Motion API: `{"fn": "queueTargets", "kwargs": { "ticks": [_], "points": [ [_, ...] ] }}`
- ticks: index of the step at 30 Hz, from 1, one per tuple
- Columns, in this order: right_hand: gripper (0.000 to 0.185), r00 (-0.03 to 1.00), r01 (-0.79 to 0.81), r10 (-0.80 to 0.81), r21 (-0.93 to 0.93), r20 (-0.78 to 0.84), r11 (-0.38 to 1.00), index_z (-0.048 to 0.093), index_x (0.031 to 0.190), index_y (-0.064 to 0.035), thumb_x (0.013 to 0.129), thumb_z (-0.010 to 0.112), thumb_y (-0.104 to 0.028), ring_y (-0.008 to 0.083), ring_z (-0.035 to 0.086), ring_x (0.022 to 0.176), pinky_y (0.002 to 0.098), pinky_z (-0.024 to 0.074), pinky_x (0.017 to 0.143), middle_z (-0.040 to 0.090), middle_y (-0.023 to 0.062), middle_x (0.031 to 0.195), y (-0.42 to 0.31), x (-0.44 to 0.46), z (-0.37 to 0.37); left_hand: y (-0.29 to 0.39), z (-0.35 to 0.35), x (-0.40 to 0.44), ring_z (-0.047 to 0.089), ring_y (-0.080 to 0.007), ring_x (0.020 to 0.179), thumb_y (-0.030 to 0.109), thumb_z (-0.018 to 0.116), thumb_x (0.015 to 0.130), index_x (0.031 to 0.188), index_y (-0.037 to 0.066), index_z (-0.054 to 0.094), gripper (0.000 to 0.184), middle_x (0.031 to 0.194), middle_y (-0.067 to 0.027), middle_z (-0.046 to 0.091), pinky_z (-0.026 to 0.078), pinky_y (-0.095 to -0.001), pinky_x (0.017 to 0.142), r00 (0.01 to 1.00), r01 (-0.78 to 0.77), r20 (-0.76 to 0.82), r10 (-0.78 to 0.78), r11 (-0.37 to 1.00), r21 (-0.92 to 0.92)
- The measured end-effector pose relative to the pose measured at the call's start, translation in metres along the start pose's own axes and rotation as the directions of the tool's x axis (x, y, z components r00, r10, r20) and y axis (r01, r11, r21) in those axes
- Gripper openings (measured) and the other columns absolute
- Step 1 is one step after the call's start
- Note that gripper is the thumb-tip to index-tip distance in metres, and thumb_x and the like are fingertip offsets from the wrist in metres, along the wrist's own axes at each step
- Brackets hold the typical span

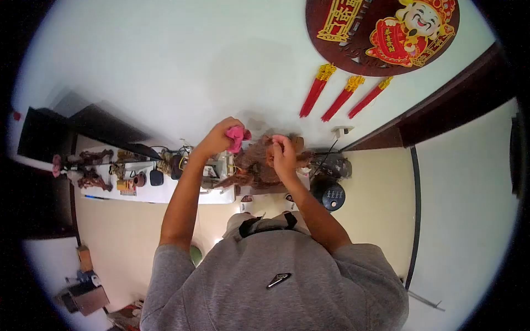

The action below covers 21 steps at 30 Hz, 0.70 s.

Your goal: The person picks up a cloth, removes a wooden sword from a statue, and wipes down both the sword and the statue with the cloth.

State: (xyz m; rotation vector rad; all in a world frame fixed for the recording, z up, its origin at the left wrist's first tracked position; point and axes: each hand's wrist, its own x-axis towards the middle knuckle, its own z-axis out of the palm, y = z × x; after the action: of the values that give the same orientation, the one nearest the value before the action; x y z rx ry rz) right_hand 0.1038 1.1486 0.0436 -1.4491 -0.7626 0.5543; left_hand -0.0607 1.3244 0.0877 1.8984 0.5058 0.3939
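A crumpled pink cloth point(236, 139) is bunched in my left hand point(222, 134), whose fingers are wrapped round it. My right hand point(284, 158) is raised at the right part of a brown carved wooden piece point(256, 168), with its fingers curled in against the wood. Whether it grips a part of the carving is too small to make out. The carving stands against the wall between and below both hands, with a rough, branching outline.
A white cabinet point(215, 196) at the left bears small ornaments, a cup point(140, 179) and cables. A dark round container point(328, 194) stands on the floor at right. Above hangs a round red-brown wall plaque point(359, 52) with red tassels point(346, 99). A wall socket point(342, 131) has a cable.
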Motion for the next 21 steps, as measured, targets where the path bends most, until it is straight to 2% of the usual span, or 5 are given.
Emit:
{"fn": "queueTargets", "kwargs": {
  "ticks": [3, 8, 13, 19, 21],
  "points": [
    [0.018, 0.977, 0.120, -0.153, -0.213, -0.147, 0.970, 0.062, 0.107, -0.0017, 0.092, 0.058, -0.010, 0.0240, 0.062, 0.091, 0.0372, 0.0485, 0.085, 0.066, 0.0113, 0.096, 0.022, -0.002, 0.015, -0.019, 0.012, 0.010, 0.060, -0.0277, 0.100, -0.010, 0.060, 0.062, 0.104, 0.005, 0.064, 0.045, 0.102, -0.0120, 0.062, 0.048, -0.0355, 0.090, 0.987, -0.157, -0.020, 0.159, 0.985, 0.072],
    [0.019, 0.955, -0.040, 0.038, -0.003, -0.293, 0.999, 0.062, 0.107, -0.0005, 0.093, 0.059, -0.013, 0.0235, 0.061, 0.093, 0.0352, 0.0468, 0.087, 0.065, 0.0114, 0.098, 0.031, -0.001, 0.017, -0.060, 0.075, 0.033, 0.055, -0.0377, 0.113, -0.003, 0.062, 0.068, 0.121, 0.004, 0.058, 0.053, 0.118, -0.0184, 0.058, 0.044, -0.0424, 0.099, 0.952, -0.286, -0.064, 0.299, 0.945, 0.158],
    [0.017, 0.943, 0.003, -0.054, -0.154, -0.328, 0.988, 0.058, 0.110, 0.0004, 0.094, 0.054, -0.006, 0.0129, 0.055, 0.080, 0.0278, 0.0465, 0.074, 0.061, 0.0071, 0.092, 0.048, -0.002, 0.019, -0.086, 0.103, 0.024, 0.046, -0.0414, 0.125, -0.001, 0.057, 0.074, 0.132, 0.001, 0.048, 0.058, 0.134, -0.0215, 0.052, 0.037, -0.0481, 0.107, 0.928, -0.366, -0.006, 0.373, 0.913, 0.180],
    [0.019, 0.936, 0.004, -0.055, -0.144, -0.349, 0.990, 0.059, 0.108, 0.0009, 0.090, 0.055, -0.004, 0.0170, 0.060, 0.083, 0.0305, 0.0485, 0.077, 0.064, 0.0101, 0.092, 0.046, -0.005, 0.019, -0.109, 0.076, 0.019, 0.055, -0.0379, 0.116, -0.001, 0.057, 0.077, 0.127, 0.004, 0.051, 0.050, 0.118, -0.0209, 0.061, 0.042, -0.0425, 0.103, 0.982, -0.188, 0.069, 0.175, 0.929, 0.319],
    [0.019, 0.935, 0.002, -0.054, -0.145, -0.350, 0.989, 0.059, 0.107, 0.0011, 0.090, 0.055, -0.004, 0.0183, 0.062, 0.086, 0.0313, 0.0487, 0.080, 0.065, 0.0108, 0.093, 0.042, -0.002, 0.019, -0.122, 0.065, 0.023, 0.058, -0.0380, 0.109, -0.002, 0.058, 0.078, 0.126, 0.005, 0.051, 0.049, 0.114, -0.0208, 0.063, 0.044, -0.0399, 0.099, 0.988, -0.085, -0.115, 0.098, 0.990, 0.114]
  ]
}}
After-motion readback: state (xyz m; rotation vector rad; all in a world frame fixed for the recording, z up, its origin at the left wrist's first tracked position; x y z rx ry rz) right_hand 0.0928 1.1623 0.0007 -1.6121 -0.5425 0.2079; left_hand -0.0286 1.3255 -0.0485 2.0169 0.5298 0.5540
